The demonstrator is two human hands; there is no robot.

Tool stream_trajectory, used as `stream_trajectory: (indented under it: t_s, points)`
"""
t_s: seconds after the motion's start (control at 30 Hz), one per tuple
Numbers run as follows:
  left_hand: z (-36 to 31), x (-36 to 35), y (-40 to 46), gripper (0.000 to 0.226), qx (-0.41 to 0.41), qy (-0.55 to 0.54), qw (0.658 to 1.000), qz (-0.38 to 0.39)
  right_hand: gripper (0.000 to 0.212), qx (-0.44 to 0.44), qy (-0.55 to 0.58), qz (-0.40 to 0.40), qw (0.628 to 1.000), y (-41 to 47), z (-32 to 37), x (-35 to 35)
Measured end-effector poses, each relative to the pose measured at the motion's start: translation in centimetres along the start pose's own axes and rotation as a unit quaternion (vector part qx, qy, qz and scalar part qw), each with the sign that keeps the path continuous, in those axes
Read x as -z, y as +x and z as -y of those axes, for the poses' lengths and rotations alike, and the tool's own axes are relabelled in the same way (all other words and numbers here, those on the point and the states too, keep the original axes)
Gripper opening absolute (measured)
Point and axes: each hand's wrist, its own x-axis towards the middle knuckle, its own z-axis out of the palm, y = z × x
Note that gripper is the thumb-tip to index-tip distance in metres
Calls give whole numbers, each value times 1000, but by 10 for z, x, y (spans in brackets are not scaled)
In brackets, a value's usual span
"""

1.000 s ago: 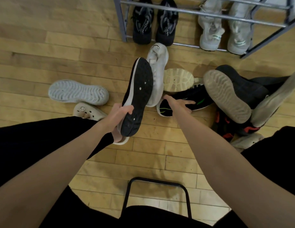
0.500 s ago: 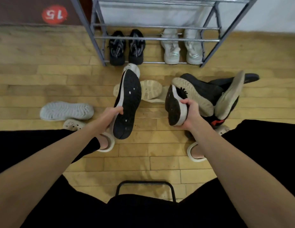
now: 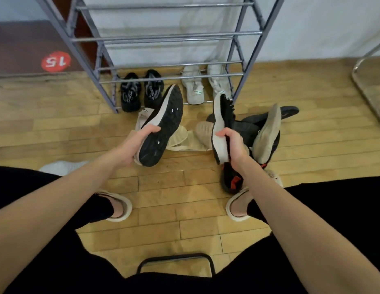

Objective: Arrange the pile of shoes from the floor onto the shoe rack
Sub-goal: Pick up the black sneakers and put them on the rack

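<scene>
My left hand (image 3: 135, 145) grips a black sneaker with a white midsole (image 3: 165, 124) by its heel, sole turned toward me. My right hand (image 3: 234, 145) grips the matching black sneaker (image 3: 221, 126) by its heel, held on edge. Both shoes hang above the floor in front of the grey metal shoe rack (image 3: 163, 37). On the rack's lowest level stand a black pair (image 3: 140, 91) and a pale grey pair (image 3: 206, 83). Behind my hands lie a beige shoe (image 3: 180, 139), dark boots (image 3: 252, 126) and a black-and-red shoe (image 3: 231, 179).
A white shoe (image 3: 62, 167) lies at the left beside my leg. My feet in pale slippers (image 3: 119, 206) rest on the wooden floor. A black chair frame (image 3: 174, 259) sits between my knees. A metal frame (image 3: 367, 85) stands at the far right.
My right hand has picked the second black sneaker off the pile and lifted it. Both hands have raised their shoes toward the rack, and my view has tilted up.
</scene>
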Motion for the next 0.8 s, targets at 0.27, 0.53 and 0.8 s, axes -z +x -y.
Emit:
stream_trajectory:
  t_s: [0.27,0.53,0.8]
  points:
    - [-76,-30,21,54,-135,129,972,-142,79,174,-289,-126,933,38,77,24]
    - [-104,-55,78,68,-130,266,919,-259,75,198,-424,-171,867,92,101,16]
    - [-147,-102,173,73,-123,261,882,-373,74,231,-496,-176,818,184,143,-10]
